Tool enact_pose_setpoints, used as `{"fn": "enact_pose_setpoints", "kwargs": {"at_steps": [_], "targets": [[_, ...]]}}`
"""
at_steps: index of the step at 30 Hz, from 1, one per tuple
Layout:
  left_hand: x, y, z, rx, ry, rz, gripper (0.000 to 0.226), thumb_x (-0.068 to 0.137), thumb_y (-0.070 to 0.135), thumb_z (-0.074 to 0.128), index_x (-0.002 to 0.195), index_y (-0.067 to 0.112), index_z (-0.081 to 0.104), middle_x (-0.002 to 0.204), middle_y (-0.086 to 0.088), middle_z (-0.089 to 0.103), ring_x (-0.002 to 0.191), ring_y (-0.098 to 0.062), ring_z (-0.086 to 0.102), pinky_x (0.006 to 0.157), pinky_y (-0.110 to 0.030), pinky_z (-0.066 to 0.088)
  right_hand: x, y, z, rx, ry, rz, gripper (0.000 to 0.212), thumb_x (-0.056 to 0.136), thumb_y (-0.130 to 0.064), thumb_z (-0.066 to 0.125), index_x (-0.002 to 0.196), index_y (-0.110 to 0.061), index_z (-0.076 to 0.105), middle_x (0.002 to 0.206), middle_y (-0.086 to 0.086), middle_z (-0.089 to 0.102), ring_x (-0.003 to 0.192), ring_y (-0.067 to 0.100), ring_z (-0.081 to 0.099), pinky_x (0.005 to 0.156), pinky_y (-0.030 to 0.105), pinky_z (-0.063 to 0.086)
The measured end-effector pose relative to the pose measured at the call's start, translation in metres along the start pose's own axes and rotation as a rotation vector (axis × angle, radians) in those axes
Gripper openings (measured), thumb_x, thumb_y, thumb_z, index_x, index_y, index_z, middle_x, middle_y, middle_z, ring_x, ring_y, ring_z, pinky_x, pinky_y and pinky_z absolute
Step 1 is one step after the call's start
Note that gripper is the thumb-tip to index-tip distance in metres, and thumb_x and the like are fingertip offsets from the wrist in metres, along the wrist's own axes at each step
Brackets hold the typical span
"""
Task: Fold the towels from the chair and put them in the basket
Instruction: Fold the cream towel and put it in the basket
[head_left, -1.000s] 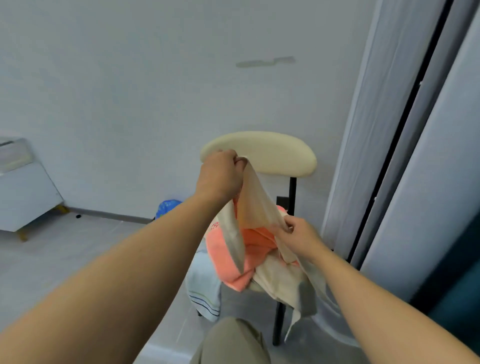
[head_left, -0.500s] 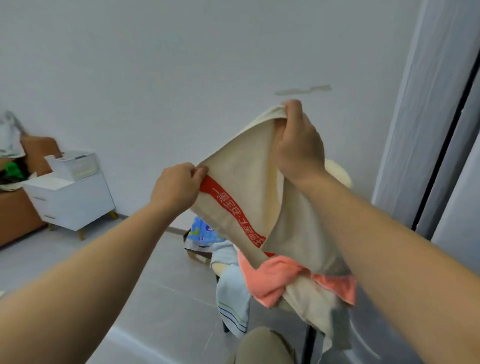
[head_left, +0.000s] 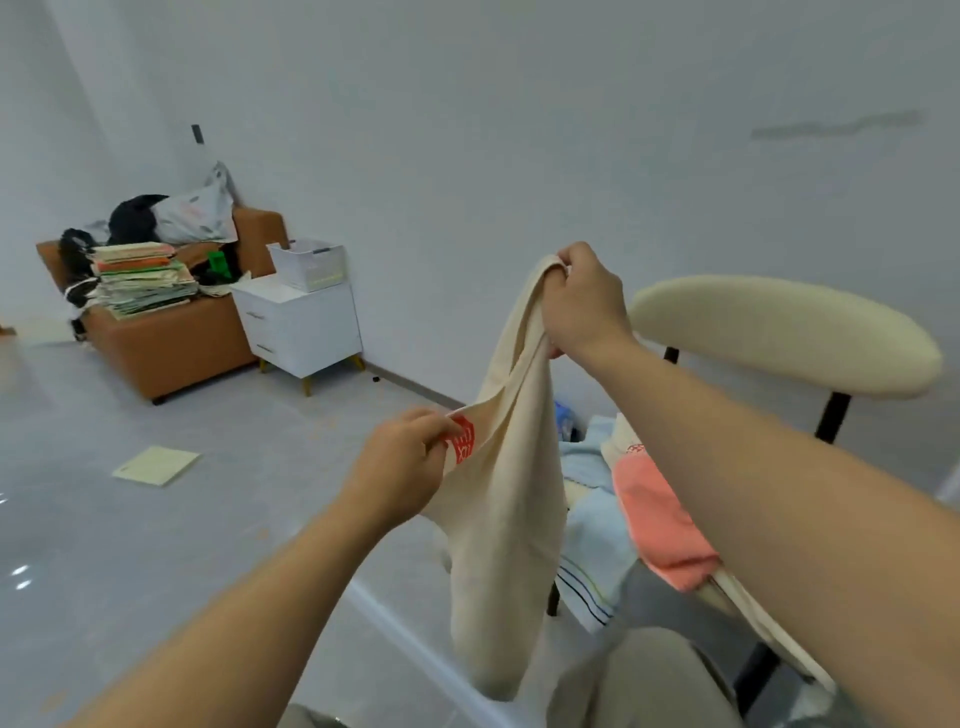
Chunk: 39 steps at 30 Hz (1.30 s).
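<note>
Grey floor (head_left: 156, 519) meets white wall (head_left: 467, 130) behind the chair (head_left: 779, 332) and cream towel (head_left: 498, 519).

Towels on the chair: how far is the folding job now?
Done: nothing visibly folded. In hand: the beige towel, unfolded, held by left hand and right hand. Remaining: coral towel and blue towel lie on the chair; the white basket stands across the room.

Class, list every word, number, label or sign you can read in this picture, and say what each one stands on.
Nothing here can be read with certainty.
Red printed patch on the cream towel, beside the left hand: crumpled and blurred, unreadable.
Pale strip on the front of the white basket: too small to read.
Covers in the stack of books: too small to read.
</note>
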<state>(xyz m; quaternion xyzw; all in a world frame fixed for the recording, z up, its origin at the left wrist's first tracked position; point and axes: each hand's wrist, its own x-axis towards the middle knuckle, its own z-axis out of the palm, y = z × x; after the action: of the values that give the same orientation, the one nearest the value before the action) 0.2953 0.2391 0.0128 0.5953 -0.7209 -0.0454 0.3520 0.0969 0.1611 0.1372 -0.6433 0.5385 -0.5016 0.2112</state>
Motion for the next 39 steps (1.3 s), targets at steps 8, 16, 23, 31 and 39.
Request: {"fn": "enact_pose_setpoints", "kwargs": {"at_steps": [8, 16, 23, 31, 39], "targets": [[-0.032, -0.094, 0.084, 0.100, -0.206, -0.250, 0.030, 0.097, 0.039, 0.057, 0.120, 0.022, 0.066, 0.115, 0.013, 0.051, 0.094, -0.011, 0.056, 0.079, -0.023, 0.046, -0.027, 0.045, 0.095, 0.105, -0.075, 0.128, 0.019, 0.104, -0.023, 0.034, 0.104, -0.018, 0.052, 0.090, 0.005, 0.059, 0.069, 0.028, 0.065, 0.039, 0.029, 0.052], [-0.045, -0.183, 0.135, -0.064, -0.174, -0.450, 0.023, 0.092, 0.011, 0.056, 0.088, 0.029, 0.069, 0.092, 0.011, 0.062, 0.091, -0.015, 0.058, 0.071, -0.019, 0.036, -0.029, 0.169, 0.161, -0.110, -0.014, 0.220, 0.016, 0.099, -0.025, 0.044, 0.099, -0.021, 0.059, 0.086, 0.002, 0.065, 0.085, 0.032, 0.063, 0.069, 0.047, 0.056], [-0.029, -0.252, 0.115, 0.163, -0.252, -0.357, 0.029, 0.090, 0.009, 0.061, 0.097, 0.029, 0.080, 0.091, 0.003, 0.069, 0.089, -0.022, 0.062, 0.075, -0.030, 0.046, -0.064, 0.286, 0.180, -0.653, -0.408, 0.419, 0.019, 0.091, -0.016, 0.056, 0.085, -0.017, 0.074, 0.086, 0.009, 0.071, 0.081, 0.031, 0.064, 0.072, 0.035, 0.054], [-0.028, -0.278, 0.108, 0.293, -0.274, -0.436, 0.048, 0.077, -0.012, 0.051, 0.095, 0.022, 0.080, 0.094, -0.001, 0.061, 0.087, -0.025, 0.059, 0.076, -0.040, 0.053, -0.043, 0.281, 0.206, -0.231, -0.645, 0.761, 0.043, 0.089, 0.010, 0.034, 0.092, -0.011, 0.071, 0.083, 0.019, 0.073, 0.069, 0.035, 0.074, 0.070, 0.044, 0.063], [-0.024, -0.270, 0.116, 0.326, -0.302, -0.466, 0.047, 0.082, -0.010, 0.047, 0.098, 0.022, 0.077, 0.097, 0.002, 0.057, 0.086, -0.020, 0.055, 0.071, -0.032, 0.046, -0.045, 0.291, 0.206, -0.252, -0.523, 0.697, 0.020, 0.085, 0.003, 0.054, 0.083, -0.011, 0.068, 0.082, 0.016, 0.068, 0.064, 0.025, 0.061, 0.069, 0.041, 0.059]]}}
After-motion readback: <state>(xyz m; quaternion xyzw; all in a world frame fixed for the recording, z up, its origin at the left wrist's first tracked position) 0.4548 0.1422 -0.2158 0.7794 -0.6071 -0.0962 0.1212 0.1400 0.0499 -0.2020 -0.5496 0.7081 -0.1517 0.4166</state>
